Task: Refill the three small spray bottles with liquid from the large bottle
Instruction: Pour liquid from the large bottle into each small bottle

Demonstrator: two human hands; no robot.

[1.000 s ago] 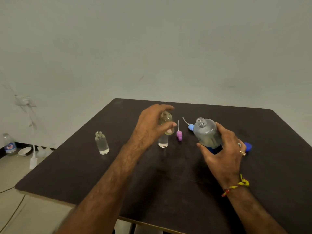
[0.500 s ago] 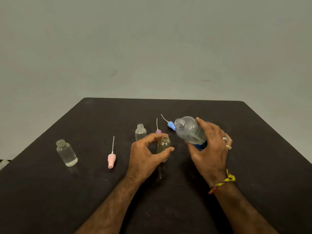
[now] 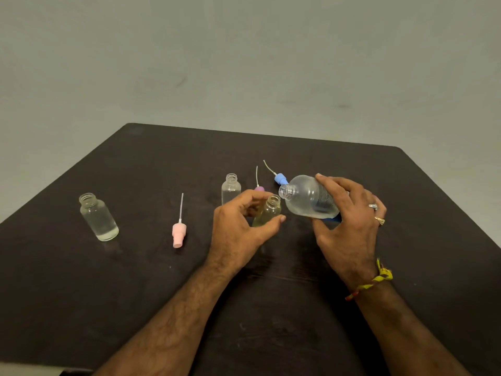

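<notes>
While tipped sideways in right hand (image 3: 349, 226) grip, clear large bottle (image 3: 309, 198), left hand (image 3: 238, 229) pinching yellowish small bottle (image 3: 267, 211)

large bottle (image 3: 306, 198): clear glossy plastic. Small bottles (image 3: 99, 218): clear, smooth, glossy. Table (image 3: 81, 294): dark matt, faint grain. Pink sprayer head (image 3: 179, 234): matt plastic.

Dark table (image 3: 108, 294), two uncapped small bottles (image 3: 98, 217), pink (image 3: 179, 233), purple, blue spray heads

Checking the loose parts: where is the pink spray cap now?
The pink spray cap lies on the table, left of centre, between the leftmost small bottle and the left hand.
</notes>
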